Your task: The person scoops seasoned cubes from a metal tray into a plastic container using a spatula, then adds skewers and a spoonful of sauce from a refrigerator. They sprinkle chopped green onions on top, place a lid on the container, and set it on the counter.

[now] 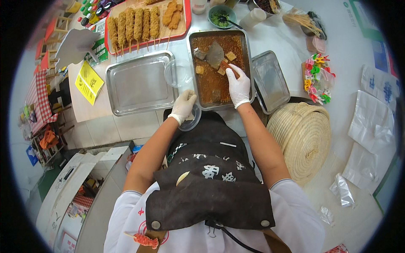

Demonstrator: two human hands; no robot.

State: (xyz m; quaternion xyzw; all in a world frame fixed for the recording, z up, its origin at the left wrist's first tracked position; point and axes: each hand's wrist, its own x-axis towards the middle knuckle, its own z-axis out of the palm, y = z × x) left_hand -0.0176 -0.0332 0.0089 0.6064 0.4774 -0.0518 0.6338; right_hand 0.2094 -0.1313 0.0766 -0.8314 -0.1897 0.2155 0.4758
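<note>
We see both hands in thin, whitish gloves at a white surface (280,40). The right hand (238,85) reaches over the metal tray of reddish-brown sauce (217,31), its fingers drawn narrow around a reddish-brown handle (227,66) that seems to lead to a flat grey blade (215,54) lying in the sauce; we cannot tell for sure that the two are joined. Light brown chunks (200,70) sit in the sauce around the blade. The left hand (183,106) is curled at the tray's near left corner, holding a clear round container (195,121) by its edge, just in front of the surface and above the dark apron (198,145). Another clear container (172,72) stands between the sauce tray and a second metal tray (139,86) on the left. Beyond, we find breaded skewers (138,24) on a red-rimmed board and a green bowl (214,12) of chopped greens. To the right are a shallow metal tray (272,80), a cluster of colourful clips (315,69) and a round woven straw piece (301,141).
</note>
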